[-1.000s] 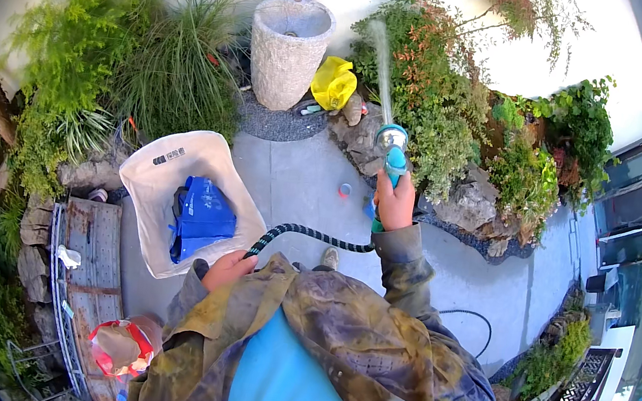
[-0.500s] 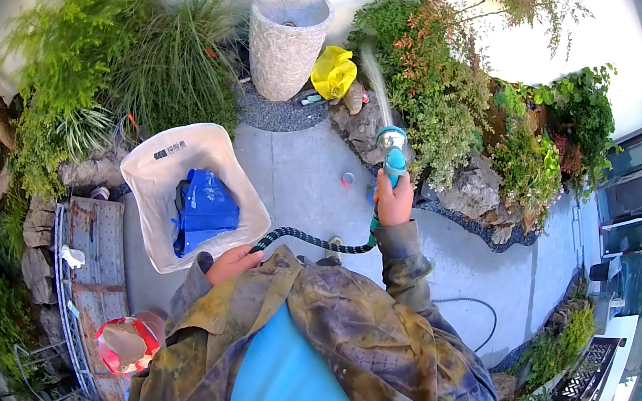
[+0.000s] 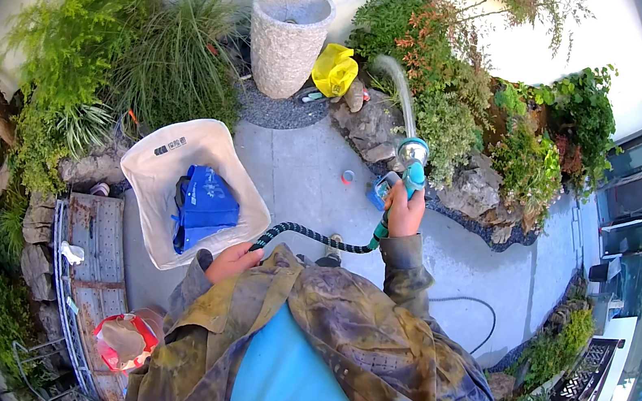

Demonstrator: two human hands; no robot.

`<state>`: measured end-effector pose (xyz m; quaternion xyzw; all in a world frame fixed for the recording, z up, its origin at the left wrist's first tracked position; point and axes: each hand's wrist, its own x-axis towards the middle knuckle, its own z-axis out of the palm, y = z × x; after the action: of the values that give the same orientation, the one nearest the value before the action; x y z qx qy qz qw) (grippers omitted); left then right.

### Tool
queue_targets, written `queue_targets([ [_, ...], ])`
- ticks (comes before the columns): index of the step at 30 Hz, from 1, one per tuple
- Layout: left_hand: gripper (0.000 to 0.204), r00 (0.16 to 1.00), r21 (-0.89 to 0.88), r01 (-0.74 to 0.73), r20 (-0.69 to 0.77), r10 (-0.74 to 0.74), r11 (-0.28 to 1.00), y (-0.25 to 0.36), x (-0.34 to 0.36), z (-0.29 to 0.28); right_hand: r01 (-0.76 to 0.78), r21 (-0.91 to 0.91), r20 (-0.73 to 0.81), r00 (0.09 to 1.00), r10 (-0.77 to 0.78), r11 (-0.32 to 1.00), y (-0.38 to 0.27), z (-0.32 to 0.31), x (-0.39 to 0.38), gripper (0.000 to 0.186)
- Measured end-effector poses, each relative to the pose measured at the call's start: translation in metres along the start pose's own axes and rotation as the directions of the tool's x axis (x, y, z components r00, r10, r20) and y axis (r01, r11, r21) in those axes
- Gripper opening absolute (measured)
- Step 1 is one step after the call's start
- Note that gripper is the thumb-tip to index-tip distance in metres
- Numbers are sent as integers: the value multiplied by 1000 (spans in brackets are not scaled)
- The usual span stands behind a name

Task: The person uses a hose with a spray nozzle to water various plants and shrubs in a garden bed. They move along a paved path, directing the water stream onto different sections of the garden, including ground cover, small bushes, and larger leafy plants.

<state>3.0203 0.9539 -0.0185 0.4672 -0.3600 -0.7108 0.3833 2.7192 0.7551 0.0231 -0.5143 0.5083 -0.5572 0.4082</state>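
My right hand (image 3: 405,213) is closed round the handle of a teal and silver hose nozzle (image 3: 412,154), held out ahead of me to the right. A curved stream of water (image 3: 402,93) leaves its head and arcs up and left into the shrubs (image 3: 422,38). From the nozzle's lower end a black and teal braided hose (image 3: 314,238) sags across to my left hand (image 3: 232,263), whose fingers are wrapped round it near my waist. Where the hose runs beyond the left hand is hidden by my jacket.
A beige bin (image 3: 145,176) holding a blue bag (image 3: 209,209) stands to the left, beside a weathered bench (image 3: 98,239) with a red bag (image 3: 122,341). Ahead are a stone basin (image 3: 284,56), a yellow bag (image 3: 334,71) and rocks (image 3: 368,129). Thin hose (image 3: 479,303) crosses the right floor.
My right hand and the nozzle have shifted right and slightly nearer. The water stream has moved right with them and bends more. A blue box behind the hand now shows more. My left hand stays put.
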Motion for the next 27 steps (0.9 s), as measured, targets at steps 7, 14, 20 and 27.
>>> queue_targets([
  [7,24,999,17,34,-6,-34,999,7,-3,6,-16,15,18,1000,15,1000,-4,-10,-4,16],
  [14,23,1000,9,21,9,-21,1000,11,-3,12,-20,85,4,1000,20,996,-10,-22,-10,15],
  [20,24,998,39,51,46,-53,998,14,3,9,-88,93,-46,995,92,992,-7,-36,-18,14],
  [27,25,997,9,74,38,-74,997,5,2,1,-204,235,-139,961,241,950,20,-64,-39,16],
])
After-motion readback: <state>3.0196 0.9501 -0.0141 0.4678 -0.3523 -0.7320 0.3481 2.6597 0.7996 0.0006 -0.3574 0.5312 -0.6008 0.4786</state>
